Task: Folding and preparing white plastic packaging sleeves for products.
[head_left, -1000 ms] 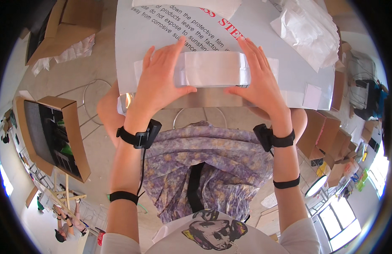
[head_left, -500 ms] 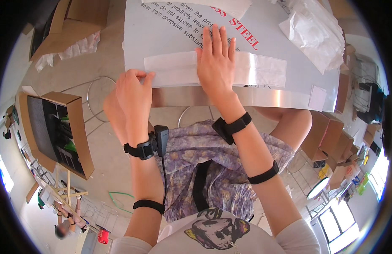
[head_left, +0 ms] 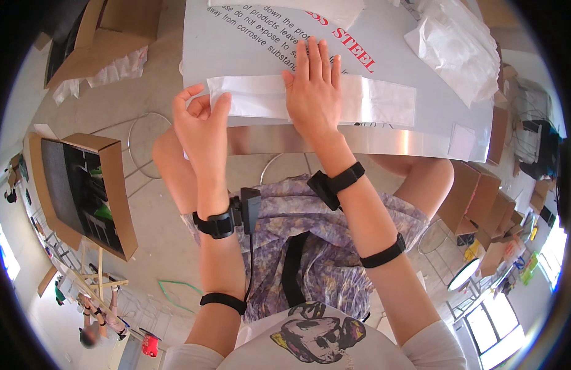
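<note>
A long flat strip of translucent white plastic film, which looks like a folded bag, lies across the grey film-covered sheet-metal panel. My right hand rests palm down across the strip's middle, with its fingers stretched out flat. At the strip's left end is my left hand, its thumb beside the film and its fingers half bent and apart from the thumb. The film's left corner shows between thumb and fingers. Along the near edge, a band of bare shiny metal is exposed.
Stacked white plastic bags lie at the panel's right, with a pale square label nearer me. A cardboard box with dark contents stands on the left; more boxes are at right. Another person is far lower left.
My left hand has unpinched from the strip's left end and turned, its thumb and fingers now apart. The strip's left end has shifted slightly. My right hand stays nearly still.
</note>
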Available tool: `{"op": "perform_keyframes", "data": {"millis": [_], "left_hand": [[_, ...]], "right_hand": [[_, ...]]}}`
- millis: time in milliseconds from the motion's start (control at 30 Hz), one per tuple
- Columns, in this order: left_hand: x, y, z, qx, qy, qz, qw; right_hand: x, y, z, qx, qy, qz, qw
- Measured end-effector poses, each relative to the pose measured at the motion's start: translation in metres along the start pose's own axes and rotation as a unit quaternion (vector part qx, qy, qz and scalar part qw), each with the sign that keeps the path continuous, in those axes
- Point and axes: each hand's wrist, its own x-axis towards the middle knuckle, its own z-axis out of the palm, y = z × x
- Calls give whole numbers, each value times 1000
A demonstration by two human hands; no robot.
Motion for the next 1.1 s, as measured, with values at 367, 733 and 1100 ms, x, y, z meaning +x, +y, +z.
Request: {"op": "perform_keyframes", "data": {"millis": [367, 733, 1100], "left_hand": [[-49, 2, 71, 4, -24, 267, 963], [-45, -39, 52, 51, -36, 248, 967], [-28, -49, 71, 153, -2, 280, 948]], "right_hand": [[-14, 0, -96, 506, -12, 292, 812], [-20, 28, -87, 278, -32, 308, 909], [-22, 38, -85, 242, -29, 290, 925]]}}
